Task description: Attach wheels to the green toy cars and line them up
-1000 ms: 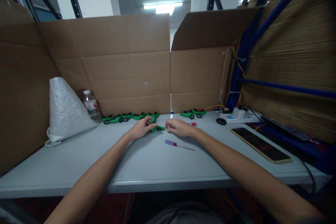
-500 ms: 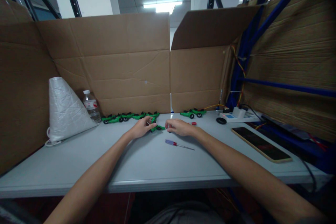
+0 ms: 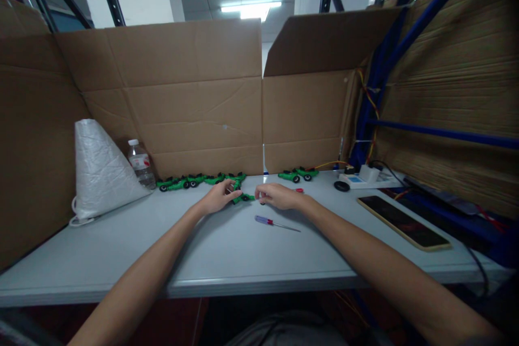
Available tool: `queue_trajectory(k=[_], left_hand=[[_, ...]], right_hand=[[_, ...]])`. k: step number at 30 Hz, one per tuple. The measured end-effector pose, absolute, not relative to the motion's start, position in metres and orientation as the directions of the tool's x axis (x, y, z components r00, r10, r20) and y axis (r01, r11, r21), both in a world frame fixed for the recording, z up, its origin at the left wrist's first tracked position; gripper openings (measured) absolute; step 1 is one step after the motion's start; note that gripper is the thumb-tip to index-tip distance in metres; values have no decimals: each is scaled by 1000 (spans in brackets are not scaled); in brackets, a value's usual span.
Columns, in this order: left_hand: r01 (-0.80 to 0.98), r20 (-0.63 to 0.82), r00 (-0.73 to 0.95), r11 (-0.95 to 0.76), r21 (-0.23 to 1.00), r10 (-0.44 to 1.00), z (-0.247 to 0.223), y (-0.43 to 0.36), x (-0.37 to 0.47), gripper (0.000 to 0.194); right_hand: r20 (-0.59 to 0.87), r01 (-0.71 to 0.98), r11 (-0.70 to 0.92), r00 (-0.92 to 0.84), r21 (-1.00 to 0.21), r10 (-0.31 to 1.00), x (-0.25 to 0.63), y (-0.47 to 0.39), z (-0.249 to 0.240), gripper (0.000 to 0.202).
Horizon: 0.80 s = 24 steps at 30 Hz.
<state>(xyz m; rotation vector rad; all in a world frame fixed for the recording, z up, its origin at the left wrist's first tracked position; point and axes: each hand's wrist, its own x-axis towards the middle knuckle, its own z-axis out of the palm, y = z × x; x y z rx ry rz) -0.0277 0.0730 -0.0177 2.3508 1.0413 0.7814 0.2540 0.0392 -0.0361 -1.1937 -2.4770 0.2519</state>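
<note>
My left hand (image 3: 219,197) is closed on a green toy car (image 3: 243,198) at the middle of the table, its fingers over the car's left end. Just right of the car's nose is my right hand (image 3: 278,196), with fingers curled and pressed together. A small dark piece shows under those fingertips, too small to name. In front of the hands lies a screwdriver (image 3: 264,220) with a purple and red handle, its shaft pointing right. A red-ended object (image 3: 299,190) is partly hidden behind my right hand.
Several green toy cars (image 3: 174,184) line the back left, with more green cars (image 3: 298,174) at back right. A bottle (image 3: 141,165) and a silvery bag (image 3: 101,173) stand left. On the right are a black disc (image 3: 341,186), a power strip (image 3: 373,178) and a phone (image 3: 403,221).
</note>
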Motion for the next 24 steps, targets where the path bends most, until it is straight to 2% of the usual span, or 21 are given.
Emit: queue_trajectory(k=[24], left_hand=[[500,306,542,-593,631,783,-17,72,-28,62]], right_hand=[[282,692,641,-576,-332,767,257,39,-32,12]])
